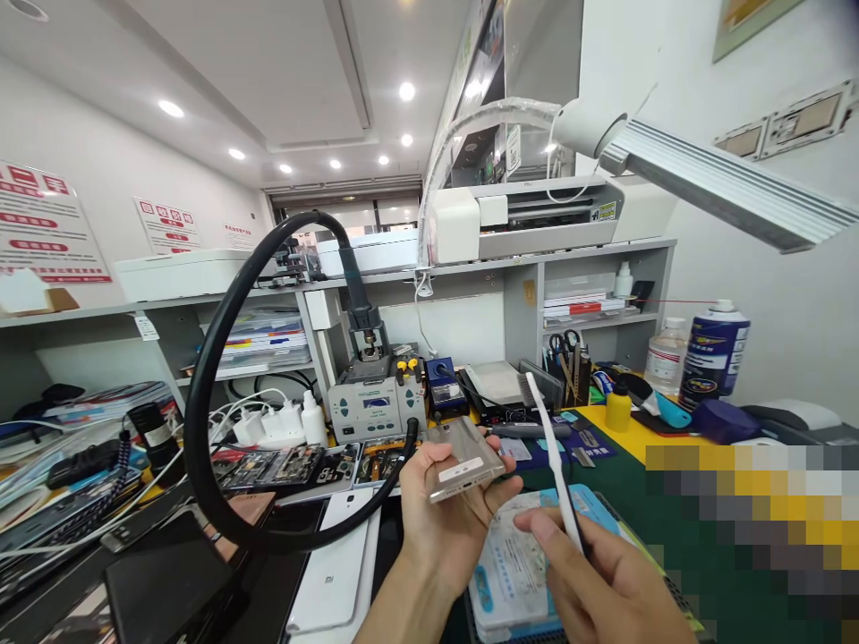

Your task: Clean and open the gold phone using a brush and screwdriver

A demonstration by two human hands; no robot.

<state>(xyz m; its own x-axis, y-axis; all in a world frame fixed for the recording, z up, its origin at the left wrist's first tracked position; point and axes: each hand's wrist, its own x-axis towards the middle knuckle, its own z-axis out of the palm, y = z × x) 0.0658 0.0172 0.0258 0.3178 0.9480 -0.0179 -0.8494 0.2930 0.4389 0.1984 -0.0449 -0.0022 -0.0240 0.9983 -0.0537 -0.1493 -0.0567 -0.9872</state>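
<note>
My left hand (446, 528) is closed around the edges of a gold-grey smartphone (464, 454), its back turned up and its bottom edge with the port facing me. A white label sits on the phone's back. In my right hand (591, 572) a white and black toothbrush (551, 447) is gripped by the handle, bristle head pointing up, to the right of the phone and apart from it. Below both hands lies a blue and white plastic case (514, 572) on the green mat (624, 465).
A hot air station (376, 407) with a thick black hose (201, 429) looping at left stands behind. White phones (328, 572) and circuit boards (278, 470) lie to the left. At right are a yellow bottle (618, 408) and a spray can (715, 356). A lamp (725, 183) hangs above.
</note>
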